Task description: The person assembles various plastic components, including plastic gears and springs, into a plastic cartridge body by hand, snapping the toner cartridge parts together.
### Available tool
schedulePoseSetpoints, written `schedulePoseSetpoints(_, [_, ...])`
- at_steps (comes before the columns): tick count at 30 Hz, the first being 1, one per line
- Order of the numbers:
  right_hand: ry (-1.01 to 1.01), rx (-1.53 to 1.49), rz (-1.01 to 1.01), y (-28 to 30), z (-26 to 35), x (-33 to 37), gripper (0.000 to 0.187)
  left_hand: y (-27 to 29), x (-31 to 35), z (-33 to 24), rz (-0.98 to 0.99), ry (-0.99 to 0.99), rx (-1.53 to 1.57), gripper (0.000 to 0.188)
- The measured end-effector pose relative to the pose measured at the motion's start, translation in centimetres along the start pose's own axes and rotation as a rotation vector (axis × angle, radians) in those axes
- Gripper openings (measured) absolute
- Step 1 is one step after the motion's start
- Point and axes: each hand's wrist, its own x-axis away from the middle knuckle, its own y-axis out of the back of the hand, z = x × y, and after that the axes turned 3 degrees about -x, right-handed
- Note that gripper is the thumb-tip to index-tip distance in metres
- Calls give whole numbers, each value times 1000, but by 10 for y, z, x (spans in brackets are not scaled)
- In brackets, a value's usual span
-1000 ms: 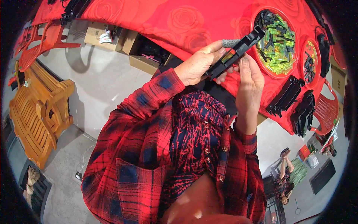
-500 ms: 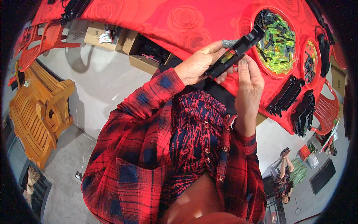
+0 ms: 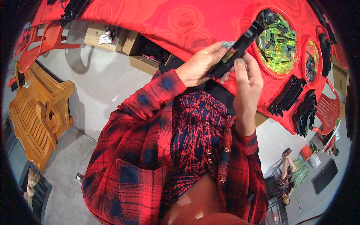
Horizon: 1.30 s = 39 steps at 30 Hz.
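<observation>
A long black plastic frame [image 3: 237, 48] is held at a slant above the front edge of the red-covered table. A small yellow-green piece shows inside its middle. My left hand [image 3: 199, 64] grips the lower end, with a grey textured wrap [image 3: 227, 44] at a fingertip. My right hand [image 3: 247, 75] is closed against the frame's right side, thumb and fingers touching it. The inner fingertips of both hands are partly hidden behind the frame. Just beyond, a round red tray [image 3: 256, 56] holds many yellow-green and black small pieces.
A smaller red tray [image 3: 319, 77] of small parts stands at the right. Nearer, stacks of black frames [image 3: 287, 96] lie by the table edge. Red chairs [image 3: 328, 108], cardboard boxes [image 3: 144, 64] and a wooden bench [image 3: 37, 112] stand around. Another person [image 3: 288, 182] is at the lower right.
The frame has tilted slightly more upright. My right hand has shifted a little up and left, its thumb now closer against the frame's side. My left hand keeps its grip.
</observation>
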Motion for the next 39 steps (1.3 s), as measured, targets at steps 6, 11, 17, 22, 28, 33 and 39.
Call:
schedulePoseSetpoints(6, [-33, 29, -59, -12, -1, -5, 32, -9, 2, 0, -100, 10, 64, 35])
schedulePoseSetpoints(11, [-90, 7, -20, -8, -1, -8, 34, -14, 6, -2, -178, 37, 76, 31])
schedulePoseSetpoints(17, [-113, 48, -45, -7, -2, -10, 32, -26, 9, -3, -261, 12, 78, 33])
schedulePoseSetpoints(22, [-99, -21, -4, -7, -5, -12, 31, -24, 9, -1, -252, -6, 64, 33])
schedulePoseSetpoints(28, [48, 88, -70, -12, -16, -18, 22, -28, 0, 9, -351, -115, -91, 32])
schedulePoseSetpoints(33, [32, -144, -59, -8, -27, -23, 12, -25, 7, 10, -315, -186, -368, 31])
schedulePoseSetpoints(39, [-68, -204, 5, -6, -31, -23, 11, -18, 14, 8, -436, -145, -564, 28])
